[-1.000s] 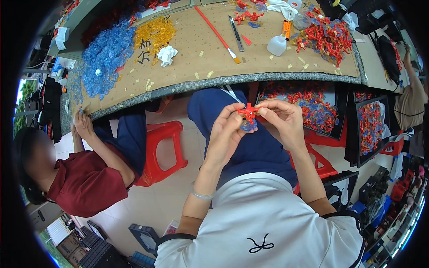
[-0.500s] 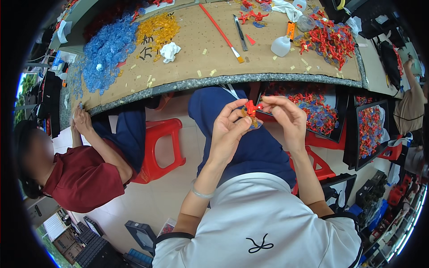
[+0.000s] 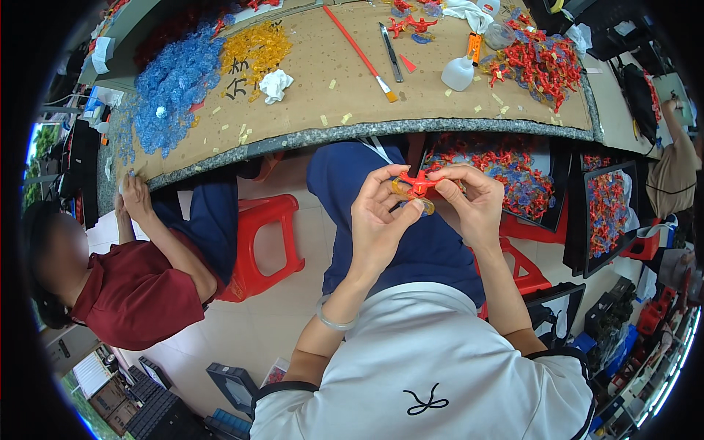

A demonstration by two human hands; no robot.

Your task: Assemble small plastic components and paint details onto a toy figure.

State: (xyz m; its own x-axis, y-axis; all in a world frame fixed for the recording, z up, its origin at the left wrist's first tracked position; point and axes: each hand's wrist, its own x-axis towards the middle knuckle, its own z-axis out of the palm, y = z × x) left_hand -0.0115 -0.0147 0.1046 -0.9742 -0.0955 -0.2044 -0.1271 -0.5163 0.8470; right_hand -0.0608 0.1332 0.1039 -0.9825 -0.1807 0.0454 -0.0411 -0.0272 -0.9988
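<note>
Above my lap I hold a small red plastic figure (image 3: 419, 183) with outstretched arms and clear yellow parts below it. My left hand (image 3: 381, 213) pinches it from the left, thumb low near the yellow base and fingertips at one arm. From the other side, my right hand (image 3: 469, 196) grips the figure's other arm between thumb and forefinger. Part of the base is hidden by my left thumb.
On the cardboard-covered table (image 3: 293, 125) lie blue pieces (image 3: 172, 92), yellow pieces (image 3: 257, 51), a red brush (image 3: 359, 51), a knife (image 3: 390, 51), a bottle (image 3: 458, 75) and red figures (image 3: 539, 70). Filled trays (image 3: 506, 176) stand right; a co-worker (image 3: 147, 293) sits left.
The figure has turned so its arms spread sideways between my hands. My right fingers have closed in on its right arm, and my left thumb has shifted right along the base.
</note>
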